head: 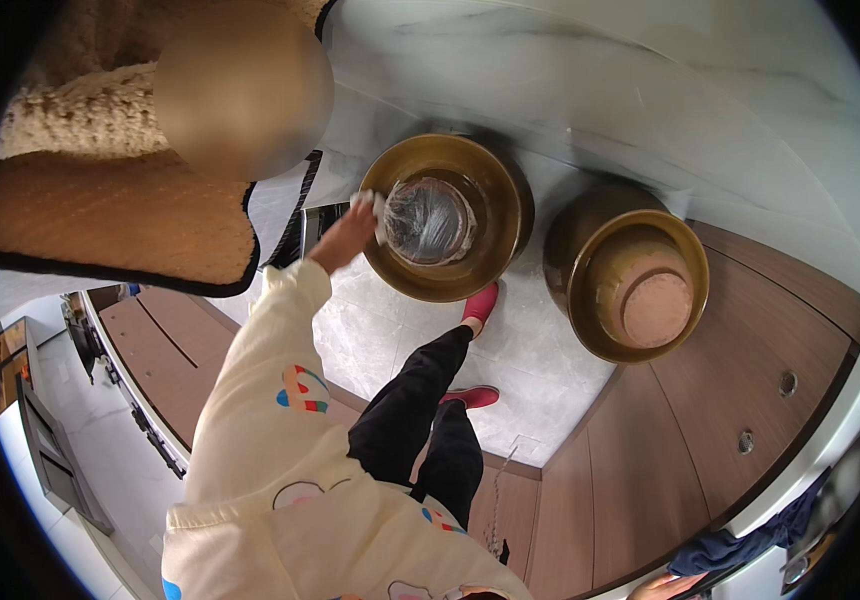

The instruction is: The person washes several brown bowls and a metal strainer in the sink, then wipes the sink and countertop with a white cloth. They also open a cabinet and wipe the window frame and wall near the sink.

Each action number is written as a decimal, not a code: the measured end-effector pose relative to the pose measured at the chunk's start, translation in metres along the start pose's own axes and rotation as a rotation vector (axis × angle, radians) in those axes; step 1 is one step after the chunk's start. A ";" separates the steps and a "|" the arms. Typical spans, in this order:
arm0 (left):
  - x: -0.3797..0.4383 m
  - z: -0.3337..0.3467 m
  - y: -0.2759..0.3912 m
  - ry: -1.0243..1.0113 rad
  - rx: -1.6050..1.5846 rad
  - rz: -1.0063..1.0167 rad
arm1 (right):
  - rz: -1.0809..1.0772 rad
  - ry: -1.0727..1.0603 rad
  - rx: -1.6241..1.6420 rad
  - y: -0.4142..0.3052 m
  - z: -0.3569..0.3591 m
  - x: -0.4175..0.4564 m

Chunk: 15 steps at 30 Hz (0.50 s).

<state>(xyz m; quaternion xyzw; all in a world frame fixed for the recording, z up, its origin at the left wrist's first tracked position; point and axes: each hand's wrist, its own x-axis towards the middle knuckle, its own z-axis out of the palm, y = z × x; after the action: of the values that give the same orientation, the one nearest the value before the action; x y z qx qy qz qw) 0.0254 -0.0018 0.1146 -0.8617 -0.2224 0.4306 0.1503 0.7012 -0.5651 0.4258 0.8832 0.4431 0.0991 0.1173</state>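
My left hand [347, 234], in a cream sleeve, presses a white cloth or tissue [372, 205] against the left rim of a brown glazed crock [441, 289]. Clear plastic film [430, 220] is stretched over the round mouth inside that crock's wide collar. To its right stands a second brown crock [584, 281], whose collar surrounds a terracotta-coloured lid [656, 309]. At the bottom right edge, what looks like my right hand [662, 588] is partly visible at the counter, beside a dark blue cloth [745, 534]. Its fingers are mostly cut off or hidden.
Behind the crocks rises a marbled white wall [610, 82]. Wood-toned cabinets [647, 442] line the right. Black-edged tan fabric [122, 225] blocks the upper left, partly blurred. My feet in red shoes [481, 304] stand on grey tiles [542, 360]. A chain [500, 487] hangs beside my legs.
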 end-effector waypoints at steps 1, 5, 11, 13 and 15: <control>0.012 0.008 -0.018 0.067 0.077 0.029 | -0.012 -0.001 -0.013 0.006 0.003 -0.004; 0.059 0.006 -0.048 0.115 0.167 0.033 | -0.030 0.004 -0.027 -0.007 -0.003 0.007; 0.006 0.014 0.083 -0.248 -0.388 -0.191 | -0.033 0.096 -0.017 -0.019 -0.003 0.013; 0.016 -0.073 0.101 -0.433 -0.667 -0.132 | 0.002 0.066 0.034 0.022 0.010 -0.038; 0.019 -0.091 0.178 -0.261 -1.122 -0.413 | -0.001 0.084 0.160 0.014 0.015 0.006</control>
<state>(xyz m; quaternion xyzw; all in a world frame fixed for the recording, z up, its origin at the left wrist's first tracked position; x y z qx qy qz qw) 0.1546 -0.1507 0.0744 -0.6887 -0.5942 0.3117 -0.2746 0.7196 -0.5703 0.4157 0.8847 0.4544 0.1004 0.0277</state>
